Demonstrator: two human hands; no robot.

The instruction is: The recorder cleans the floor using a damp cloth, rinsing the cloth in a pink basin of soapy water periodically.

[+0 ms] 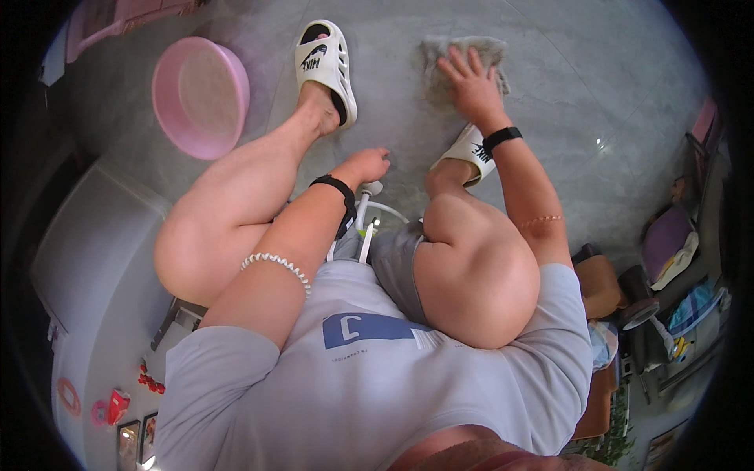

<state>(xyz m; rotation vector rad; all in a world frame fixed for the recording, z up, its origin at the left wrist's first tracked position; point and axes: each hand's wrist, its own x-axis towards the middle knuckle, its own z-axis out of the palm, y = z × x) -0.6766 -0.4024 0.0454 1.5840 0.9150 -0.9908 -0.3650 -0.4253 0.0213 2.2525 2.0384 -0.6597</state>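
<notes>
My right hand (474,88) lies with spread fingers on a grey-beige cloth (436,62), pressing it flat against the grey floor (389,94). The cloth is rumpled, and its right edge sticks out past the fingers. Between my knees my left hand (371,165) hangs with the fingers partly curled; its palm is hidden, and no object shows in it. Just below that hand are a white rounded knob and a curved white bar (386,207), partly covered by my arm and shorts.
A pink plastic basin (238,88) stands on the floor at the upper left. My feet wear white Nike slides (344,65). A large white appliance or cabinet (100,235) is at the left. Chairs and a purple cushion (665,241) crowd the right edge. Pink furniture shows at the top left.
</notes>
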